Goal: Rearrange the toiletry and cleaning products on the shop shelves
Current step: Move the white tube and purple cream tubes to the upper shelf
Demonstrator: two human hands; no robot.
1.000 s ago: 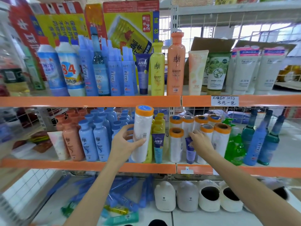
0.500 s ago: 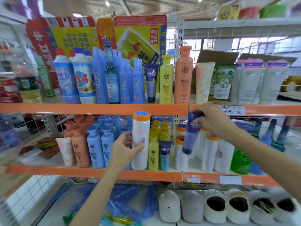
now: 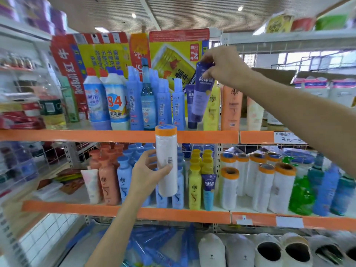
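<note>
My right hand [image 3: 225, 66] pinches the top end of a purple tube [image 3: 202, 93] and holds it tilted above the upper shelf [image 3: 77, 134], in front of a matching dark blue tube [image 3: 190, 105] and a yellow bottle [image 3: 212, 110]. My left hand [image 3: 148, 174] grips a white roll with an orange cap [image 3: 166, 160], held upright in front of the blue bottles [image 3: 125, 180] on the middle shelf [image 3: 173, 213]. More white orange-capped rolls [image 3: 264, 187] stand to the right on that shelf.
The upper shelf holds a white "84" bottle [image 3: 115, 101], blue spray bottles [image 3: 161, 105] and an orange bottle [image 3: 231, 106]. Yellow bottles [image 3: 195, 185], a small blue tube [image 3: 209, 191], orange bottles [image 3: 107, 182] and green and blue bottles [image 3: 323, 193] fill the middle shelf. White slippers [image 3: 267, 251] lie below.
My right hand lifted the purple tube from among the white rolls on the middle shelf up to the upper shelf. My left hand kept hold of the white roll.
</note>
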